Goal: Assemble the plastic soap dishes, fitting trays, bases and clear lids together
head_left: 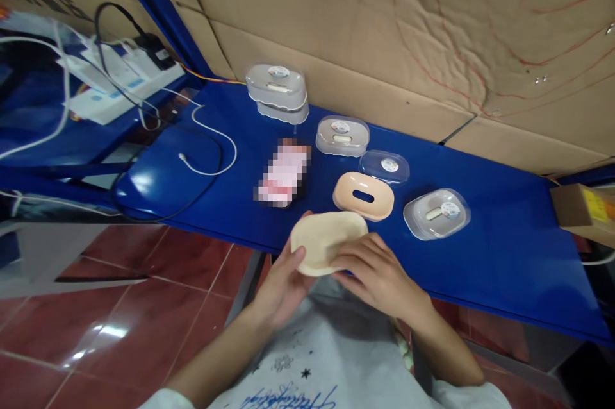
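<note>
A cream oval soap dish base is held over the table's front edge, its hollow side facing me. My left hand grips its left end, thumb over the rim and fingers beneath. My right hand is closed on the right side, with fingers reaching over the rim into the hollow. Just beyond lies a peach soap dish tray with an oval slot in its middle. Behind that tray rests a clear lid bearing a round sticker.
Lidded grey soap dishes stand at the right, mid-back and, stacked, back left. A phone, a white cable and a power strip are left. Cardboard backs the blue table; a box is far right.
</note>
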The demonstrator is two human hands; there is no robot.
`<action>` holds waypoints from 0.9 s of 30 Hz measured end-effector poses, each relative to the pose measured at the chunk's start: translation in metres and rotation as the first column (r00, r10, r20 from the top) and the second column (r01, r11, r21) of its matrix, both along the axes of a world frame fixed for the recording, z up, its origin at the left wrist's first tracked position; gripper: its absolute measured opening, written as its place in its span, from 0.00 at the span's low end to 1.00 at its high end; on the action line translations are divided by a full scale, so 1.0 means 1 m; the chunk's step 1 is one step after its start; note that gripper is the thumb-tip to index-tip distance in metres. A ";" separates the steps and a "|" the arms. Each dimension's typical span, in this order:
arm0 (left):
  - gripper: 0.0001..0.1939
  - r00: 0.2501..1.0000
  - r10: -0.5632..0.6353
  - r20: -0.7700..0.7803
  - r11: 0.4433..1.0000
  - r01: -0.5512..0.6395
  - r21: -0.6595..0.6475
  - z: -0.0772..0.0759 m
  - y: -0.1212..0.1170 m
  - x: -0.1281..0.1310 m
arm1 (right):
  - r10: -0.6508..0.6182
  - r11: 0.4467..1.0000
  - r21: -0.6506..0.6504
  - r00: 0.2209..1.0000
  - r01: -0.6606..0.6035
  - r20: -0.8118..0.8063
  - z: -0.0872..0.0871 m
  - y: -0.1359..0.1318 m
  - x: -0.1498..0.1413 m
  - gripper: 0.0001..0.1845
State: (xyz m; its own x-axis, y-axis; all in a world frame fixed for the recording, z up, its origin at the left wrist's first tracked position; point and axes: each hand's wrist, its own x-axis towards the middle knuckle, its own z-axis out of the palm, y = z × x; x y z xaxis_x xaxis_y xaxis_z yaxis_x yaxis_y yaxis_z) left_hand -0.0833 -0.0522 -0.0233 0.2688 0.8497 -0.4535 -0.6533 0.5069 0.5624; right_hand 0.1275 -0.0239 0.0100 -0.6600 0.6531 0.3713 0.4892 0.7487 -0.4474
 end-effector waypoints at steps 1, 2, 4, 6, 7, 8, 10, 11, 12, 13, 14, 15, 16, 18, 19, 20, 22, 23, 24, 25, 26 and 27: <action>0.39 0.998 -0.024 0.057 0.998 0.027 -0.061 0.003 0.000 -0.001 | 0.035 0.999 -0.007 0.999 -0.034 0.009 0.001 0.001 -0.001 0.07; 0.38 0.994 -0.037 0.104 0.993 0.048 -0.104 0.006 0.001 -0.003 | 0.059 0.998 -0.008 0.998 -0.059 0.001 0.001 0.003 -0.001 0.08; 0.36 0.988 -0.023 0.153 0.987 0.047 -0.151 0.008 0.002 -0.007 | 0.030 1.000 -0.002 0.999 -0.030 -0.030 -0.004 0.013 0.002 0.14; 0.36 0.987 0.024 0.160 0.985 0.004 -0.173 0.007 0.004 -0.012 | -0.127 0.992 0.005 0.992 0.127 -0.005 -0.014 0.027 0.009 0.23; 0.35 0.985 0.045 0.164 0.983 -0.014 -0.183 0.006 0.004 -0.014 | -0.220 0.976 0.010 0.975 0.220 0.038 -0.020 0.035 0.013 0.26; 0.34 0.983 0.061 0.172 0.980 -0.026 -0.195 0.005 0.005 -0.016 | -0.296 0.955 0.017 0.951 0.295 0.091 -0.025 0.041 0.017 0.28; 0.31 0.975 0.085 0.204 0.972 -0.036 -0.233 0.003 0.007 -0.019 | -0.371 0.928 0.030 0.915 0.371 0.159 -0.032 0.049 0.022 0.26; 0.29 0.970 0.096 0.223 0.965 -0.036 -0.259 0.002 0.009 -0.020 | -0.376 0.926 0.028 0.913 0.376 0.161 -0.032 0.050 0.024 0.25; 0.26 0.965 0.104 0.240 0.957 -0.031 -0.289 0.001 0.012 -0.019 | -0.364 0.931 0.014 0.920 0.366 0.145 -0.031 0.050 0.025 0.24; 0.24 0.961 0.109 0.255 0.949 -0.024 -0.315 0.001 0.015 -0.018 | -0.340 0.939 -0.007 0.933 0.343 0.114 -0.028 0.047 0.025 0.24; 0.23 0.958 0.108 0.267 0.943 -0.013 -0.334 0.000 0.018 -0.016 | -0.299 0.952 -0.035 0.951 0.303 0.079 -0.024 0.044 0.024 0.24; 0.23 0.955 0.103 0.277 0.940 -0.003 -0.340 0.001 0.021 -0.014 | -0.238 0.968 -0.069 0.970 0.241 0.051 -0.019 0.039 0.023 0.24; 0.23 0.954 0.091 0.284 0.943 0.009 -0.333 0.001 0.024 -0.011 | -0.164 0.980 -0.107 0.986 0.168 0.037 -0.014 0.034 0.022 0.25; 0.24 0.956 0.057 0.286 0.956 0.030 -0.290 0.001 0.030 -0.005 | -0.029 0.986 -0.163 0.999 0.036 0.042 -0.005 0.025 0.017 0.26; 0.24 0.958 0.042 0.283 0.965 0.035 -0.261 0.001 0.032 -0.003 | 0.013 0.985 -0.172 0.998 -0.002 0.060 -0.002 0.020 0.014 0.27; 0.24 0.960 0.030 0.279 0.971 0.039 -0.235 0.001 0.034 0.000 | 0.036 0.985 -0.170 0.996 -0.020 0.087 0.000 0.016 0.011 0.28; 0.25 0.961 0.014 0.278 0.978 0.044 -0.203 0.001 0.038 0.003 | 0.036 0.991 -0.135 0.990 -0.017 0.139 -0.001 0.009 0.006 0.30; 0.25 0.960 0.015 0.280 0.979 0.042 -0.197 0.002 0.039 0.005 | 0.027 0.993 -0.118 0.987 -0.008 0.161 -0.002 0.007 0.005 0.31; 0.25 0.960 0.020 0.280 0.980 0.036 -0.195 0.003 0.040 0.006 | 0.019 0.994 -0.106 0.985 -0.001 0.170 -0.004 0.006 0.004 0.31; 0.25 0.961 0.028 0.276 0.980 0.027 -0.195 0.004 0.040 0.006 | 0.023 0.995 -0.101 0.986 -0.007 0.163 -0.006 0.007 0.006 0.31; 0.26 0.964 0.039 0.263 0.980 0.014 -0.196 0.005 0.040 0.007 | 0.042 0.994 -0.104 0.989 -0.027 0.143 -0.008 0.010 0.008 0.31; 0.28 0.969 0.053 0.240 0.980 -0.004 -0.198 0.006 0.040 0.007 | 0.061 0.993 -0.109 0.992 -0.049 0.111 -0.010 0.016 0.012 0.32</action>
